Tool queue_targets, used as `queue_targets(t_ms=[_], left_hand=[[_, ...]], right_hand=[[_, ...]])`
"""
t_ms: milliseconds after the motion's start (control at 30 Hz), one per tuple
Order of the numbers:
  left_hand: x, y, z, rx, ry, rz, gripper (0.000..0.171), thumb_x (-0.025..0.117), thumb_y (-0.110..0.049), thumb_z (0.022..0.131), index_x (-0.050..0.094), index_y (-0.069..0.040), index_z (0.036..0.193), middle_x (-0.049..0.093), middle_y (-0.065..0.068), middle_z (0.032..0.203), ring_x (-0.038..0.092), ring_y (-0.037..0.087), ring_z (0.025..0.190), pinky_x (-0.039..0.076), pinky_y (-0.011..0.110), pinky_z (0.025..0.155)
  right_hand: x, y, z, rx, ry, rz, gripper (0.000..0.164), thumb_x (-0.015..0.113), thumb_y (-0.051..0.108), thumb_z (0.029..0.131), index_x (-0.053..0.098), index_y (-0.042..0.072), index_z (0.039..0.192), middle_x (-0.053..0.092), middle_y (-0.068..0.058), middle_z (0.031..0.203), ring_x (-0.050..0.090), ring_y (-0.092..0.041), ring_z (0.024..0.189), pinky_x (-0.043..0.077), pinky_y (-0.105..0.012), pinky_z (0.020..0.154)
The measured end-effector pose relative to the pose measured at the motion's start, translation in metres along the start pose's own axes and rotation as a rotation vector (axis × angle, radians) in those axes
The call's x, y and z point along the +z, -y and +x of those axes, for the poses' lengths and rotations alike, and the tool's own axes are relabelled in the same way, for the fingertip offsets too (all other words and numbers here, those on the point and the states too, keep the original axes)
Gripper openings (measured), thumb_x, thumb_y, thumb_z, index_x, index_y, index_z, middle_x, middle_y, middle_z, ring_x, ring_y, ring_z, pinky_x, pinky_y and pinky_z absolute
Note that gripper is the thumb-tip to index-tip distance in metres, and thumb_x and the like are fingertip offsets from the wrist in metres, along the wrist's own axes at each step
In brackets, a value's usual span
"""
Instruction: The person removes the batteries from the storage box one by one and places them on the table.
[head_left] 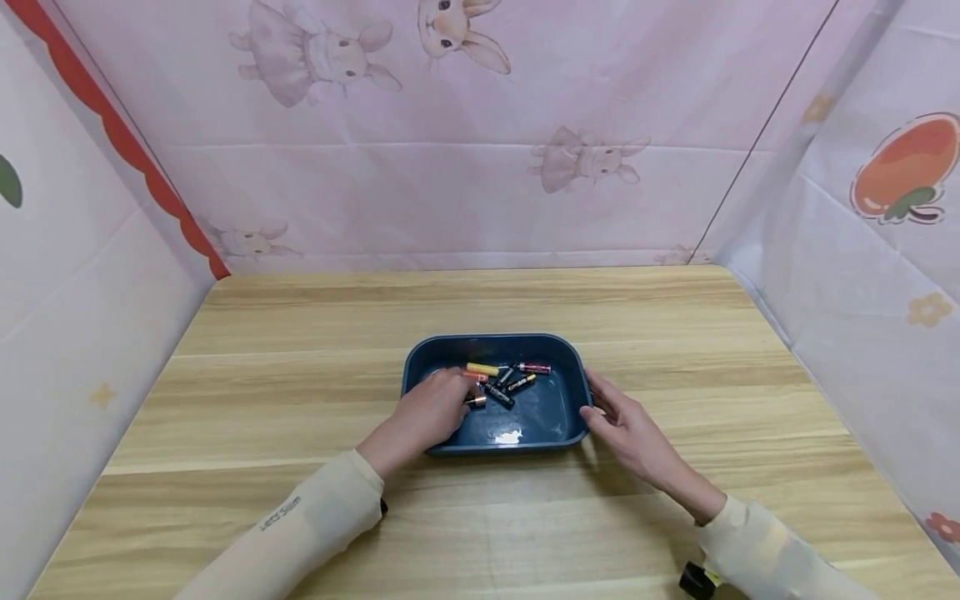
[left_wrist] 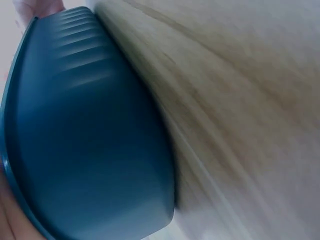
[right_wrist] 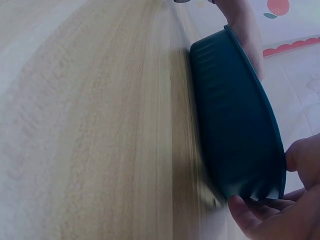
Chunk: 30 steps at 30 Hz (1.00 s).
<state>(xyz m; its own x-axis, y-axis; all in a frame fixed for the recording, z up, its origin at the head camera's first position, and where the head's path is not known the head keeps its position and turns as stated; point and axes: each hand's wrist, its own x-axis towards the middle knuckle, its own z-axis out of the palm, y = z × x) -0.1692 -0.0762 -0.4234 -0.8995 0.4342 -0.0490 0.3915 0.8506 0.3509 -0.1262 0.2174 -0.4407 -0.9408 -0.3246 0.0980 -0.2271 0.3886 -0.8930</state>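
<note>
A dark blue plastic tray (head_left: 551,414) lies on the table with several small batteries on its floor. My left hand (head_left: 431,410) reaches over the tray's left side, fingers bent down among the batteries. A black battery with a copper end (head_left: 477,402) pokes out by its fingertips; whether they pinch it I cannot tell. Just above lie an orange battery (head_left: 476,377) and a yellow battery (head_left: 482,369). A dark red battery (head_left: 535,367) is farther right. My right hand (head_left: 630,433) grips the tray's right end, thumb at the rim and fingers against the outer wall.
Wood-grain table (head_left: 262,400) surrounds the tray on all sides. Behind it hangs a pink curtain (head_left: 465,200) with rabbit prints, and pale printed sheets flank both sides. A small black object (head_left: 697,581) is by the right sleeve.
</note>
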Motion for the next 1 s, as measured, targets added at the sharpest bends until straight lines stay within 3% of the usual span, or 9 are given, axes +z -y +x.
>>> queue_targets(t_ms=[133,267,400,500,633,833,1000], left_hand=[[-0.005,0.0,0.001,-0.025,-0.017,-0.133,0.015,0.072,-0.002,0.096,0.078,-0.009,0.108,0.07,0.007,0.106,0.062,0.019,0.093,0.055,0.039,0.087],[-0.016,-0.001,-0.001,-0.036,-0.085,-0.258,0.018,0.073,-0.003,0.095,0.077,-0.006,0.112,0.067,0.004,0.098,0.056,0.016,0.085,0.053,0.034,0.078],[-0.033,-0.002,-0.003,-0.066,-0.154,-0.35,0.021,0.07,-0.004,0.097,0.075,-0.005,0.116,0.066,0.005,0.097,0.055,0.018,0.081,0.049,0.032,0.069],[-0.052,0.001,-0.004,-0.129,-0.187,-0.42,0.025,0.066,-0.008,0.099,0.073,-0.005,0.123,0.067,0.007,0.103,0.058,0.02,0.084,0.05,0.031,0.066],[-0.08,0.014,-0.003,-0.221,-0.234,-0.476,0.032,0.063,-0.013,0.102,0.067,-0.006,0.133,0.068,0.01,0.111,0.061,0.024,0.093,0.053,0.032,0.069],[-0.117,0.039,-0.003,-0.273,-0.301,-0.514,0.041,0.058,-0.022,0.105,0.062,-0.004,0.141,0.066,0.015,0.122,0.061,0.03,0.11,0.052,0.04,0.085],[-0.134,0.066,-0.004,-0.319,-0.355,-0.547,0.044,0.058,-0.024,0.106,0.058,-0.004,0.146,0.064,0.018,0.129,0.061,0.031,0.114,0.051,0.04,0.088]], right_hand=[[0.0,-0.001,0.001,0.002,0.0,0.005,0.057,0.053,0.005,0.107,0.031,-0.008,0.157,0.039,-0.029,0.157,0.044,-0.041,0.142,0.043,-0.043,0.107],[0.0,0.0,0.001,0.002,0.004,0.014,0.057,0.053,0.005,0.107,0.03,-0.008,0.157,0.039,-0.029,0.157,0.044,-0.041,0.142,0.043,-0.042,0.106],[0.001,0.001,0.002,0.002,0.011,0.027,0.057,0.053,0.004,0.107,0.03,-0.008,0.157,0.039,-0.03,0.157,0.044,-0.042,0.141,0.044,-0.043,0.106],[0.001,0.001,0.002,0.006,0.011,0.021,0.057,0.053,0.005,0.107,0.029,-0.008,0.158,0.039,-0.029,0.157,0.044,-0.042,0.141,0.044,-0.044,0.106],[0.002,0.001,0.002,0.013,0.01,0.012,0.058,0.053,0.005,0.107,0.03,-0.007,0.158,0.039,-0.029,0.157,0.044,-0.041,0.142,0.043,-0.045,0.107],[0.001,0.0,0.002,0.016,0.006,0.011,0.057,0.053,0.005,0.107,0.03,-0.007,0.158,0.041,-0.03,0.155,0.047,-0.042,0.139,0.045,-0.043,0.105],[0.0,0.001,0.001,0.015,0.007,0.022,0.057,0.053,0.004,0.107,0.03,-0.009,0.157,0.042,-0.031,0.154,0.048,-0.043,0.138,0.046,-0.043,0.104]])
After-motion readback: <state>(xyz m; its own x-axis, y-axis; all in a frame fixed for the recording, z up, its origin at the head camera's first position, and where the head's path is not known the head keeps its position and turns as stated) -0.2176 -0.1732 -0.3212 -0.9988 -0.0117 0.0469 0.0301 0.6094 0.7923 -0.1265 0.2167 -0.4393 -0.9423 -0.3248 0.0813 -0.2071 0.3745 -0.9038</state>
